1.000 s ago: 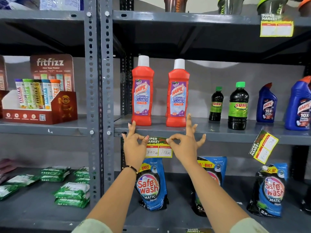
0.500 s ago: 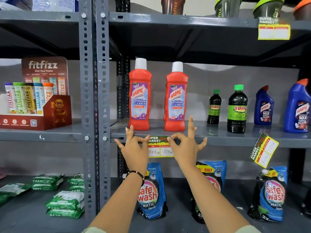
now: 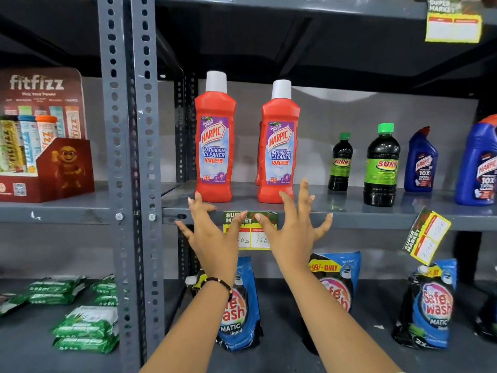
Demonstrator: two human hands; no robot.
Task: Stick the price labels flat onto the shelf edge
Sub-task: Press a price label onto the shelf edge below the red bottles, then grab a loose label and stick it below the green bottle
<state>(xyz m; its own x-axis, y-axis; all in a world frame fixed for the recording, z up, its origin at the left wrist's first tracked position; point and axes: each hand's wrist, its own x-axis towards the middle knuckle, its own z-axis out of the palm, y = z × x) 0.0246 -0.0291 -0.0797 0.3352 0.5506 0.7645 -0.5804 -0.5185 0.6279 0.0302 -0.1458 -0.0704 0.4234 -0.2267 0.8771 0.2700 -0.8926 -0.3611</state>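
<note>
A yellow and green price label (image 3: 252, 235) sits straight on the grey shelf edge (image 3: 349, 218), under two red Harpic bottles (image 3: 215, 141). My left hand (image 3: 212, 238) is at the label's left side and my right hand (image 3: 293, 235) at its right side. Both have fingers spread, and their thumbs rest on the label's top part. Neither hand holds anything. A second price label (image 3: 427, 235) hangs crooked from the same shelf edge further right.
A third label (image 3: 453, 22) is stuck on the upper shelf edge at top right. Sunny bottles (image 3: 380, 168) and blue Harpic bottles (image 3: 421, 161) stand on the shelf. Safewash pouches (image 3: 430, 305) lie below. A perforated grey upright (image 3: 129, 184) divides the racks; a fitfizz box (image 3: 45, 146) stands at the left.
Both hands pinched the label's top corners earlier; now the fingers have opened wide and only the thumbs press on it. The view has moved closer to the shelf.
</note>
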